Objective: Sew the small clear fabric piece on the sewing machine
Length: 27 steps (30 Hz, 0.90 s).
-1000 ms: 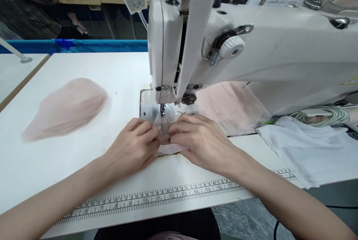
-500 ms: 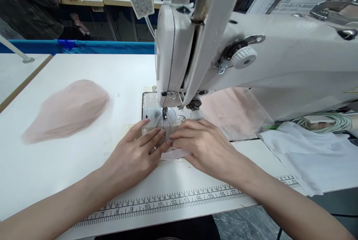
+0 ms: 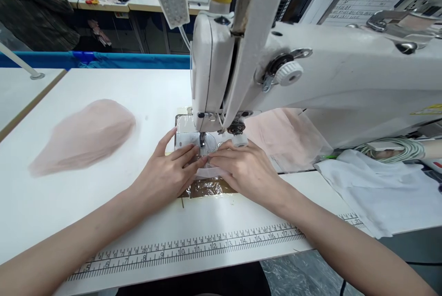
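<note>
A pale fabric piece (image 3: 209, 172) is being pressed flat beneath the presser foot (image 3: 202, 141) by the left hand (image 3: 165, 178) and right hand (image 3: 247, 169), each grip open-fingered.

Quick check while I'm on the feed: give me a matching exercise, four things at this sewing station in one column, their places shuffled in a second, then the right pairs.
Things:
1. pink fabric pile
2. white cloth
3. printed ruler
4. small pink piece

Places:
A. along the table's near edge
B. under both hands' fingertips, by the needle
C. on the table, left of the machine
D. right of the hands, below the machine arm

Pairs: 1-C, 2-D, 3-A, 4-B
</note>
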Available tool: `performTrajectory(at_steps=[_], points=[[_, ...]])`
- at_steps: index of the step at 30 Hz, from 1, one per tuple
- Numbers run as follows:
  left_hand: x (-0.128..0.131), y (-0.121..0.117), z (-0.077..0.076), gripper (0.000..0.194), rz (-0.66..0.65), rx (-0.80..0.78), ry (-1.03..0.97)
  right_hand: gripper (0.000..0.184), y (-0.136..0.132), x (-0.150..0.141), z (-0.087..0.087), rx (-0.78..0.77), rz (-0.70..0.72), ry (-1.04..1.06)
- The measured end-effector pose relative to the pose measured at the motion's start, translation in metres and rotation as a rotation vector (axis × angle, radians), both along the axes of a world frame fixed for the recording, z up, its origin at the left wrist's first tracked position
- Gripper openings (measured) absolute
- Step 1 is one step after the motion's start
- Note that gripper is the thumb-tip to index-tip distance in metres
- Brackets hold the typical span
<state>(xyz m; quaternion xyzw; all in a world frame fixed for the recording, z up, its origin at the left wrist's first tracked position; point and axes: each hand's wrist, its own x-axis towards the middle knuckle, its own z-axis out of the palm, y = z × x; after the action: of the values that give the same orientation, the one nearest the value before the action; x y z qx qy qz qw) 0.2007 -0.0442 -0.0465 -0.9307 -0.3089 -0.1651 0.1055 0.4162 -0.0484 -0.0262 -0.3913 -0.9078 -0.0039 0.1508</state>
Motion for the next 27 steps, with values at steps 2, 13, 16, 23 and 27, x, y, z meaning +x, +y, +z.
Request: performTrajectory(at_steps=[2,13,16,23,27], points=[[0.0,0.004,-0.001,0.033,0.01,0.006,-0.004,0.022,0.003,0.0,-0.003,0.022,-0.008,0.002],[-0.001,0.013,-0.001,0.029,0.0,0.061,-0.027,0.022,0.011,0.0,-0.018,0.257,0.022,0.022],[-0.001,0.002,0.002,0.027,-0.018,0.066,-0.028,0.021,0.006,0.001,-0.017,0.293,0.076,0.036],[-0.001,-0.011,0.001,0.029,-0.054,-0.01,-0.041,0.021,0.001,0.001,-0.012,0.264,0.123,0.043],[0.001,-0.003,0.001,0.031,0.037,-0.18,-0.124,0.022,0.005,0.001,-0.01,0.126,0.075,0.107]])
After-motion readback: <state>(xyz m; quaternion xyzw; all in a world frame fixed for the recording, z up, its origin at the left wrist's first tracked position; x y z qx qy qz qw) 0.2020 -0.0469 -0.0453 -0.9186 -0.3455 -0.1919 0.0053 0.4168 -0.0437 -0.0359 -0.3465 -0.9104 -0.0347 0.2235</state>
